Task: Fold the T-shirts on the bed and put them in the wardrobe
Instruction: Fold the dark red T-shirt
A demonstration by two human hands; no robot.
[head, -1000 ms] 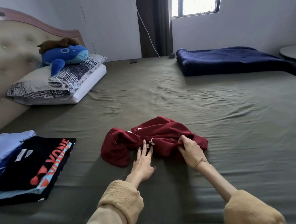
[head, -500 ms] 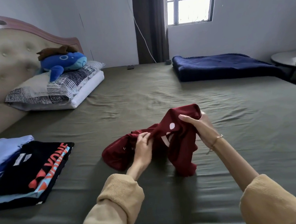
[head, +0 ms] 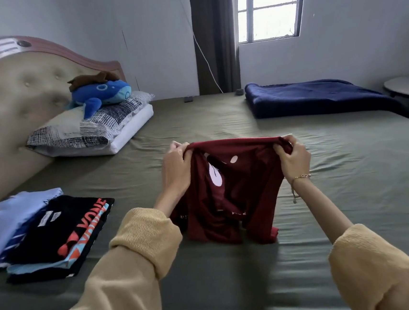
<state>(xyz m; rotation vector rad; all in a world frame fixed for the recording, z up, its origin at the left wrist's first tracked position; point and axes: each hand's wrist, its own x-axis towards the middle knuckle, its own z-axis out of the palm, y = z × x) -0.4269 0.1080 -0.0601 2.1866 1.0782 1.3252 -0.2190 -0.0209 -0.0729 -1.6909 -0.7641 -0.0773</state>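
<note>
A dark red T-shirt [head: 229, 192] with white print hangs above the olive bed sheet [head: 339, 191], its lower end crumpled on the bed. My left hand [head: 175, 169] grips its upper edge on the left. My right hand [head: 292, 155] grips the same edge on the right, stretching the cloth between them. Folded T-shirts lie in a stack at the left: a black one with orange lettering [head: 63, 231] on top, a light blue one [head: 10, 221] beside it. The wardrobe is out of view.
A padded headboard [head: 5, 99] stands at the left, with pillows [head: 91, 130] and a blue plush whale [head: 100, 93] before it. A folded navy blanket [head: 312, 97] lies at the far right of the bed. A round side table [head: 406, 85] sits beyond it.
Both hands gathered the crumpled red T-shirt off the bed, lifted it and pulled its top edge apart. The camera tilted up a little.
</note>
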